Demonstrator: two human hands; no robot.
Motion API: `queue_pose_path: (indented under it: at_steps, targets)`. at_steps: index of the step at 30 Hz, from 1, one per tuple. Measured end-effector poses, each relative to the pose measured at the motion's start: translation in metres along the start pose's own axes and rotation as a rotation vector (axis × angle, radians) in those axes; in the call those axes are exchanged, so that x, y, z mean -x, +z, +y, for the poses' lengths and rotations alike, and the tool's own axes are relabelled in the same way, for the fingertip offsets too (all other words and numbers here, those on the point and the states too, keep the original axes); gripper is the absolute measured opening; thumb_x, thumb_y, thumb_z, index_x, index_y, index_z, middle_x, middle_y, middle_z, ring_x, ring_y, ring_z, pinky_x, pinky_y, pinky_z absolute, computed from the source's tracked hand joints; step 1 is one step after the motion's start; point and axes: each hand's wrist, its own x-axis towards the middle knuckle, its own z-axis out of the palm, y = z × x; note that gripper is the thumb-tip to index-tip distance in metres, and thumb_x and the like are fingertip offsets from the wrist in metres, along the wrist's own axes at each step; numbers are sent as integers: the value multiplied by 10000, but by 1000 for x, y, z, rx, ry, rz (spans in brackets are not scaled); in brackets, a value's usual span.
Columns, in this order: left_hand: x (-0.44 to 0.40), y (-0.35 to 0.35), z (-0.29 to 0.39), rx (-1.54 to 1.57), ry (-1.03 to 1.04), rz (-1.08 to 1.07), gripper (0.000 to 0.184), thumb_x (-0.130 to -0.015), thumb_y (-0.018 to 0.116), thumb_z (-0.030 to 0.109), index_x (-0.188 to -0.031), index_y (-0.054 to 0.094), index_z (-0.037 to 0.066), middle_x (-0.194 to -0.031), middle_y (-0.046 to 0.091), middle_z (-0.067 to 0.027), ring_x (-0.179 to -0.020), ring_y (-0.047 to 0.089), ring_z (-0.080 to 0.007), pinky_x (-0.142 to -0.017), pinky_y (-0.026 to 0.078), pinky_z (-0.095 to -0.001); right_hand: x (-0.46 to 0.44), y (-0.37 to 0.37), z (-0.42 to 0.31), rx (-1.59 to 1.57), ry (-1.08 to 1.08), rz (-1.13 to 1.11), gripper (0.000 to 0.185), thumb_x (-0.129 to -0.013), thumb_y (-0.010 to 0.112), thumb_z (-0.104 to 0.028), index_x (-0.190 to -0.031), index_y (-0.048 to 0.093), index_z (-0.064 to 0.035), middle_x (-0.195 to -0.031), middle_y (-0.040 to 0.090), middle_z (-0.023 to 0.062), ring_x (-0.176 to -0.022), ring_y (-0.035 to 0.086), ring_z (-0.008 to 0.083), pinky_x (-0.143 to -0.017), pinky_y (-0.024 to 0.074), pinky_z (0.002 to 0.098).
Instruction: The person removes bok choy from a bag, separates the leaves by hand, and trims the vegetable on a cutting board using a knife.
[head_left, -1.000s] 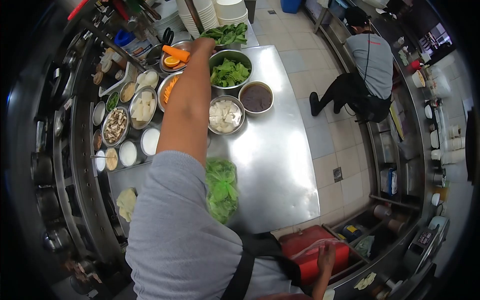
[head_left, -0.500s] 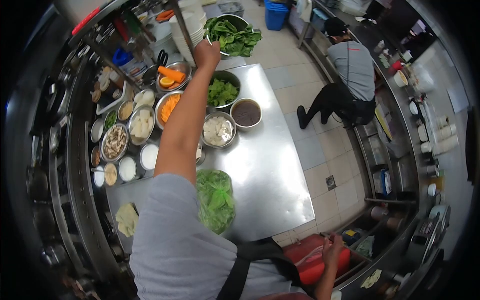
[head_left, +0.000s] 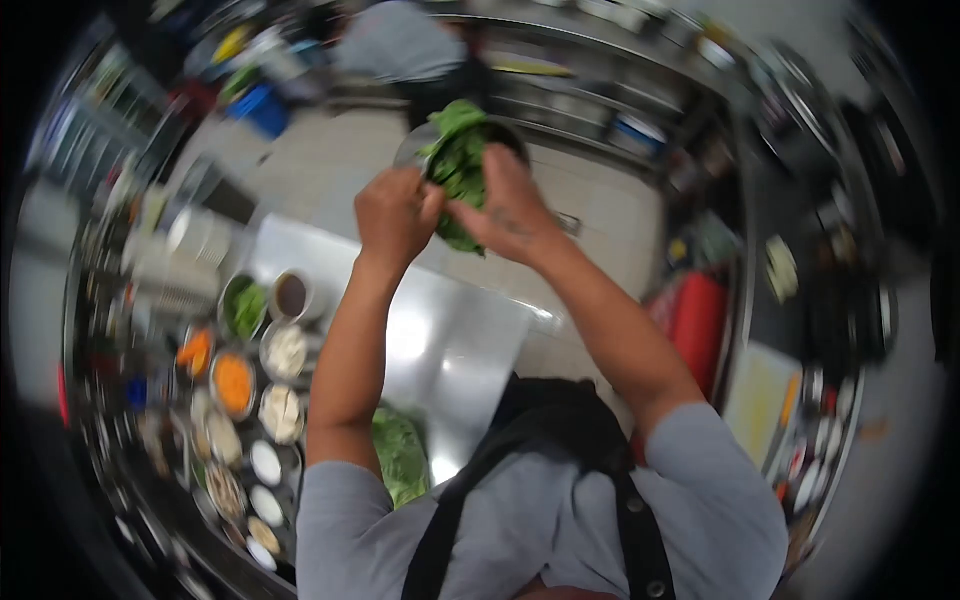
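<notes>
Ahead of me, beyond the steel table's edge, a metal bowl (head_left: 412, 147) holds dark leafy greens (head_left: 460, 178). It appears tilted, and some leaves hang past its near side. My left hand (head_left: 392, 215) is closed in a fist at the bowl's left side, gripping its rim. Against the right side of the greens lies my right hand (head_left: 512, 208), fingers stretched out and thumb spread toward my left hand. Motion blurs its fingertips. Both hands are close together, and they hide part of the bowl.
On the steel table (head_left: 420, 325) are a bowl of cut lettuce (head_left: 245, 308), dark sauce (head_left: 291, 296), shredded carrot (head_left: 234, 384) and a bag of greens (head_left: 398, 455). A co-worker (head_left: 402, 45) bends across the aisle. A red bin (head_left: 700, 325) and a cutting board (head_left: 760, 400) are right.
The bowl of greens has come from beyond the table's far end to in front of me, over the aisle. My right hand has risen from beside the red bin to the greens. My view has turned right.
</notes>
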Motion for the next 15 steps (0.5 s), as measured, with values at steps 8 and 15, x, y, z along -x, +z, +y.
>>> queue_pose_path:
  at_steps: [8, 15]
  targets:
    - [24, 151, 202, 481, 352, -302, 234, -723, 707, 82, -612, 505, 42, -617, 532, -149, -574, 541, -352, -544, 429, -454, 184, -111, 84, 20, 909, 87, 1117, -720, 776, -427, -1404, 125, 169, -1322, 451, 404, -1154, 561, 522, -965, 498, 496]
    - [20, 256, 407, 575, 569, -613, 219, -745, 688, 197, -660, 565, 37, -632, 596, -178, -637, 614, -392, -589, 488, -491, 354, -251, 173, -31, 1008, 665, 605, -649, 848, -319, -1139, 646, -27, -1103, 699, 189, -1076, 664, 325, -936, 507, 395]
